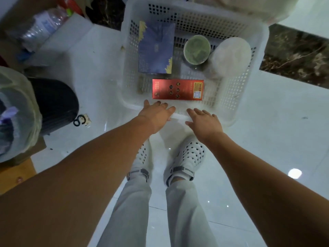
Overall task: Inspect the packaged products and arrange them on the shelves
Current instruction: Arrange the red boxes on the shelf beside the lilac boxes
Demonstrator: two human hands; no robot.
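Observation:
A white perforated plastic basket (256, 50) stands on the floor in front of my feet. Inside it lie a flat red box (178, 89) nearest me, a blue box (156, 49) with yellow trim behind it, a round green-lidded container (196, 50) and a round white package (231, 54) at the right. My left hand (156, 114) reaches over the basket's near rim with straight fingers, just short of the red box. My right hand (204, 122) hovers beside it at the near rim, fingers spread and holding nothing.
White glossy tiles cover the floor, with a dark marble strip (293, 54) at the right. At the left stand a black round object (55, 104), a bag-covered bin (16, 113), a cardboard box with plastic bottles (44, 25) and a black hair tie (79, 120).

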